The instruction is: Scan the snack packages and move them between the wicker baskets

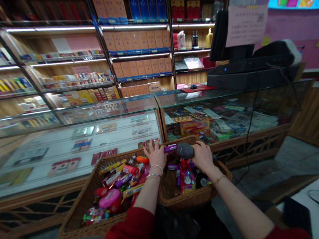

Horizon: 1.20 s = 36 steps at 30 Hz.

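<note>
Fingers of your right hand (203, 155) grasp a rounded dark-grey scanner (185, 151), lower centre; your left hand (156, 157) grips a small purple-wrapped stick (170, 148).

Left hand (156, 157) pinching, right hand (203, 155) curled tight, forearms (234, 196) outstretched

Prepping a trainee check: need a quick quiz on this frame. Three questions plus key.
1. What does the right hand hold?
2. True or false: in the picture, the smaller basket stands to the left of the larger basket.
3. The big round item among the goods in the larger basket is: A) blue, B) pink, C) black?

Key:
1. A grey handheld device, apparently a scanner.
2. False; it stands to the right.
3. B.
</note>
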{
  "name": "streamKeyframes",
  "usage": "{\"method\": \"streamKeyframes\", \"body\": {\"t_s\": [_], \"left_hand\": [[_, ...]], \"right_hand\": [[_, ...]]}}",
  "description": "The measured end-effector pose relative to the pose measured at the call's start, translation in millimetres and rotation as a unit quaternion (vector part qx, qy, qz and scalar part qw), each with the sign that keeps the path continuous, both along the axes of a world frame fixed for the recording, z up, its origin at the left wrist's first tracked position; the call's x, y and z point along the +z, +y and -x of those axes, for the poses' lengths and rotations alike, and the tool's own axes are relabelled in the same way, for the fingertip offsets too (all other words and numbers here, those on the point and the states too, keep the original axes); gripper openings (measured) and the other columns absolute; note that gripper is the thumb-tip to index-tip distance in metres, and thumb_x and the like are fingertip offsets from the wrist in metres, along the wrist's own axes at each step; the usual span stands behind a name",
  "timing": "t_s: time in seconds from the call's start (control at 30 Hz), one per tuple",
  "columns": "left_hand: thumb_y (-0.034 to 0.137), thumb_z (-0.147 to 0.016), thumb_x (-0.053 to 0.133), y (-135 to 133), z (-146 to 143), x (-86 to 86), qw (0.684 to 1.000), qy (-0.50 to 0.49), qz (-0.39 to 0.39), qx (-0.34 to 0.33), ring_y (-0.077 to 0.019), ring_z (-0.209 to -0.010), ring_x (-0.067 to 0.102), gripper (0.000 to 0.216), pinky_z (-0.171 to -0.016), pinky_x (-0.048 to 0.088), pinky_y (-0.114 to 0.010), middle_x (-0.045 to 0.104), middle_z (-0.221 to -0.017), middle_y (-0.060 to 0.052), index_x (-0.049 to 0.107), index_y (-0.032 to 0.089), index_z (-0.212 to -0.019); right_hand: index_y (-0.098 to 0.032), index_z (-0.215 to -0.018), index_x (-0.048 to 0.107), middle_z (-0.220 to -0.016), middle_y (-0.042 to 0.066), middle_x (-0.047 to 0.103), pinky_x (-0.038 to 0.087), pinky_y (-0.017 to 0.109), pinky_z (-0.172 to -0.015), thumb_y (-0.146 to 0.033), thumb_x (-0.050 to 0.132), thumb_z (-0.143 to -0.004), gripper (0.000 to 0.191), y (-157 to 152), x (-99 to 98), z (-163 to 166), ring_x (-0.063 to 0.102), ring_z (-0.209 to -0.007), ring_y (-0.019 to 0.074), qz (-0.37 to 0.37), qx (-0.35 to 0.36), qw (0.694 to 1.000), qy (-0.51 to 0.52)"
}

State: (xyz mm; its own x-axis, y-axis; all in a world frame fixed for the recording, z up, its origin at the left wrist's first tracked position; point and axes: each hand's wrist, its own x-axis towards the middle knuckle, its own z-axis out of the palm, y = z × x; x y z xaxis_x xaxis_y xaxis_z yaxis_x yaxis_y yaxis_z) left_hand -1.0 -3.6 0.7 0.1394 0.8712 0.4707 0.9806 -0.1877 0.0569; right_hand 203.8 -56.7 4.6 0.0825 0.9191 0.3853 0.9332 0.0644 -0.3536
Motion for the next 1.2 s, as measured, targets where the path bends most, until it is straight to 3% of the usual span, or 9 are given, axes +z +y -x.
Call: {"method": "streamKeyframes", "body": {"t_s": [0.4,0.8,1.2], "left_hand": [[0.029,-0.08,0.066,0,0,-1.7,1.0,0.005,-0.005,0.003,-0.0377,-0.147,0.02,0.031,-0.114,0.013,-0.073,0.046,-0.152,-0.003,0.069,0.032,-0.111],[0.034,-0.08,0.066,-2,-1,1.3,1.0,-0.006,0.001,0.008,-0.0382,-0.147,0.02,0.029,-0.115,0.013,-0.072,0.046,-0.152,-0.003,0.07,0.031,-0.109],[0.039,-0.082,0.063,-5,-1,2.3,1.0,-0.005,-0.006,0.015,-0.0385,-0.147,0.021,0.027,-0.115,0.014,-0.071,0.047,-0.151,-0.005,0.072,0.028,-0.105]], "right_hand": [[-0.018,-0.115,0.068,-0.119,0.008,0.071,0.032,0.037,-0.101,-0.013,0.051,-0.082,0.038,3,-3.6,-1,0.045,-0.129,0.0231,-0.011,-0.019,1.0,-0.012],[-0.017,-0.107,0.07,-0.123,0.007,0.069,0.023,0.039,-0.108,-0.013,0.053,-0.079,0.033,5,-9.2,-5,0.041,-0.132,0.0242,-0.062,-0.014,0.997,-0.042],[-0.018,-0.104,0.07,-0.126,0.007,0.068,0.02,0.043,-0.111,-0.012,0.051,-0.08,0.032,4,-12.9,-8,0.039,-0.135,0.0258,-0.053,-0.03,0.995,-0.085]]}}
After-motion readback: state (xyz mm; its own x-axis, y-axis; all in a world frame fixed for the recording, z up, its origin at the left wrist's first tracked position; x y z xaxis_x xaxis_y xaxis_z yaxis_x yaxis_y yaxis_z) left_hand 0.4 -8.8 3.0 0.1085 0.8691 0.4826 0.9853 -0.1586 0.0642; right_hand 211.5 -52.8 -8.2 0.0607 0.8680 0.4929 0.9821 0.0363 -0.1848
